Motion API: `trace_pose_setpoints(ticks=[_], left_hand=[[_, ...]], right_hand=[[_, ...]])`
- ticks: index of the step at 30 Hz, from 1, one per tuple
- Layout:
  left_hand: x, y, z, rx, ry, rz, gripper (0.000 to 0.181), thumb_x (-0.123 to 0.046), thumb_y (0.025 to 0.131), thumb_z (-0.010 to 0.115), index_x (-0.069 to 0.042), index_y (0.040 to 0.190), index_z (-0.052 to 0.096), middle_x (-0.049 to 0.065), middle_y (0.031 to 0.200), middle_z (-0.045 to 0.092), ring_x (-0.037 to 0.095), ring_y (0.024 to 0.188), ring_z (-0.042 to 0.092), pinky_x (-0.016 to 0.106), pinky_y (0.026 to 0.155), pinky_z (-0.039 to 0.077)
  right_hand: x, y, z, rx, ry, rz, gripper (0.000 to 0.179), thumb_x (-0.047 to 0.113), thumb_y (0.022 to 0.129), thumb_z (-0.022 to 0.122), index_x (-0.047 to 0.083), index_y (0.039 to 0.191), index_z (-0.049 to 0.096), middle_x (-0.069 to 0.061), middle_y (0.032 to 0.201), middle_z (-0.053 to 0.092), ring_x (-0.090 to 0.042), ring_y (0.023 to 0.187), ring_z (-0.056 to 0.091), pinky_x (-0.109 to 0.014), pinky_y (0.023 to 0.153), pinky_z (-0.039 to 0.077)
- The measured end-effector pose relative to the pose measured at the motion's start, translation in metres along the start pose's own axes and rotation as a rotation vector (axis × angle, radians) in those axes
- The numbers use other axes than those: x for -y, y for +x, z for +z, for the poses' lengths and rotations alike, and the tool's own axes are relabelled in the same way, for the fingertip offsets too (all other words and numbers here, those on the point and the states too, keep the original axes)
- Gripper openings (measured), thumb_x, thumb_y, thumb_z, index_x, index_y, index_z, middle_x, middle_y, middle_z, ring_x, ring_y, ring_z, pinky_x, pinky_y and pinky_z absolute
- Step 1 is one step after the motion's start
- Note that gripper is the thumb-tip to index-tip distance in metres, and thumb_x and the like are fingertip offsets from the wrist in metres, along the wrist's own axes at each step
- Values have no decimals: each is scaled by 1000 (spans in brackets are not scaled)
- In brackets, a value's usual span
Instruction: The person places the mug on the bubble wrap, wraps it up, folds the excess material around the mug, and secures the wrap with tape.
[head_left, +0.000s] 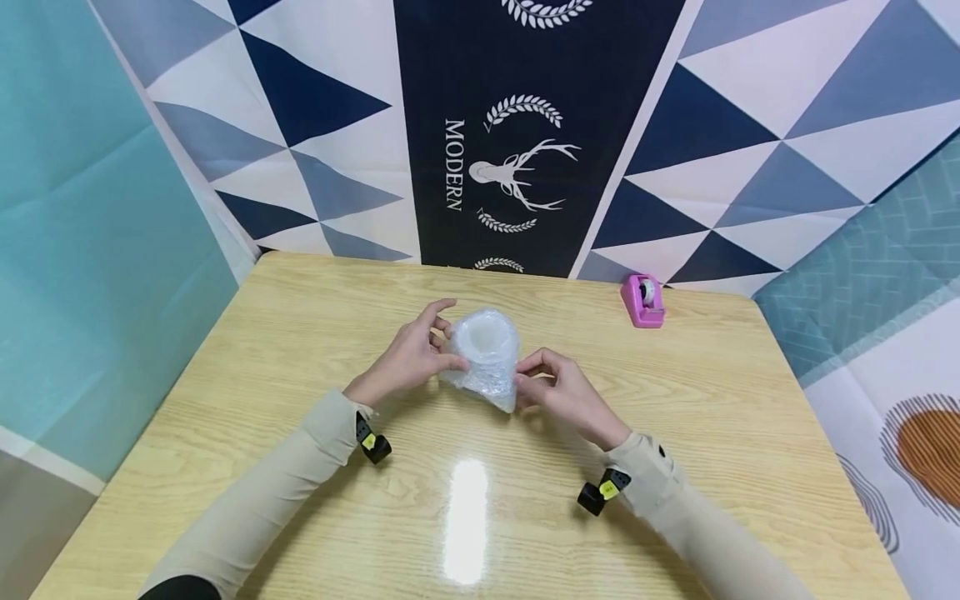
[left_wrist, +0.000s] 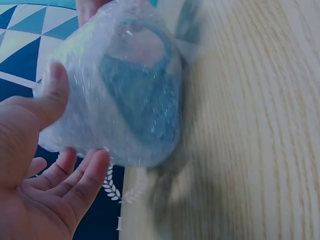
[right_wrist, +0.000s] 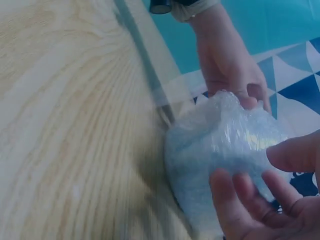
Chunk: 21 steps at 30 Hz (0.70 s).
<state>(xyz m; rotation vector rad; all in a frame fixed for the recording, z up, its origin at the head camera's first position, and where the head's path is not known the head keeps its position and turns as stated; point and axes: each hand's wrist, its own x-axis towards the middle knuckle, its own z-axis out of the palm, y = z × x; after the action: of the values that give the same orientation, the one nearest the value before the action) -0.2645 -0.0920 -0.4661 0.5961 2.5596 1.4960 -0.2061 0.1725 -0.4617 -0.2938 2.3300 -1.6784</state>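
Observation:
A bundle in clear bubble wrap (head_left: 491, 379) stands on the wooden table between the two hands. A pale round rim shows through its top, while the thing inside is blurred by the wrap. My left hand (head_left: 412, 350) holds its left side, the thumb on the front and the index finger raised off it. On the right, the thumb and fingers of my right hand (head_left: 562, 392) pinch the wrap's edge. Seen from the left wrist, the bundle (left_wrist: 145, 100) looks bluish on one face. In the right wrist view, loose plastic bunches up on the bundle (right_wrist: 225, 145) near the left hand (right_wrist: 230, 70).
A pink tape dispenser (head_left: 643, 302) with a roll sits at the table's back right. Behind the wooden table (head_left: 337, 517) hangs a patterned cloth (head_left: 525, 75) with triangles and a deer print. Each wrist wears a small black camera.

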Motion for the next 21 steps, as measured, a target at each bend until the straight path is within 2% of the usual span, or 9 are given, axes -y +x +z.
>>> trace_pose_setpoints(ticks=[3, 6, 9, 11, 14, 16, 19, 21], left_hand=[[-4, 0, 0, 75, -25, 47, 86, -12, 91, 78, -11, 161, 29, 15, 141, 60, 29, 116, 68, 35, 99, 57], [-9, -1, 2, 147, 47, 83, 85, -25, 97, 72, -10, 164, 21, 22, 156, 46, 37, 136, 56, 46, 114, 45], [-13, -3, 5, 168, 144, 71, 109, -45, 88, 80, -13, 166, 12, 24, 162, 37, 39, 143, 48, 52, 117, 40], [-15, -4, 7, 167, 150, 51, 120, -49, 79, 87, -15, 166, 11, 23, 162, 37, 39, 143, 48, 53, 115, 41], [-16, -3, 10, 169, 147, 43, 121, -48, 75, 90, -16, 165, 16, 21, 161, 39, 37, 141, 50, 52, 112, 46], [-16, -2, 9, 188, 154, 49, 115, -44, 76, 91, -18, 164, 21, 18, 162, 38, 36, 142, 48, 51, 112, 45], [-16, 2, 3, 231, 204, 107, 107, -38, 78, 91, -19, 163, 28, 15, 161, 34, 34, 142, 44, 52, 115, 42], [-16, 6, -2, 254, 231, 168, 103, -31, 79, 90, -19, 162, 31, 14, 158, 34, 33, 143, 41, 54, 119, 36]], right_hand=[[0, -2, 7, 50, 12, -27, 20, 6, 96, 68, -6, 110, 61, -25, 107, 69, -37, 90, 74, -48, 81, 63], [1, -4, 16, 152, 8, -74, 24, 4, 96, 67, -5, 117, 61, -27, 115, 68, -43, 98, 72, -47, 83, 62], [2, -5, 20, 244, -35, -130, 30, 4, 96, 65, -4, 125, 60, -28, 122, 66, -44, 100, 70, -45, 84, 62], [2, -5, 18, 257, -75, -155, 29, 3, 97, 64, -4, 125, 62, -27, 120, 67, -44, 95, 71, -45, 82, 62], [3, -5, 8, 171, -117, -147, 20, 2, 97, 62, -4, 114, 68, -25, 105, 71, -39, 86, 71, -42, 75, 63], [4, -4, 0, 58, -103, -121, 15, -2, 95, 59, -5, 106, 70, -24, 96, 72, -36, 79, 71, -38, 70, 62], [7, -2, -12, -144, -62, -106, 18, -6, 92, 53, -6, 101, 68, -23, 92, 70, -31, 78, 69, -33, 66, 60], [6, 1, -18, -255, -70, -118, 24, -8, 89, 51, -4, 104, 69, -21, 100, 71, -29, 87, 69, -29, 72, 59]])
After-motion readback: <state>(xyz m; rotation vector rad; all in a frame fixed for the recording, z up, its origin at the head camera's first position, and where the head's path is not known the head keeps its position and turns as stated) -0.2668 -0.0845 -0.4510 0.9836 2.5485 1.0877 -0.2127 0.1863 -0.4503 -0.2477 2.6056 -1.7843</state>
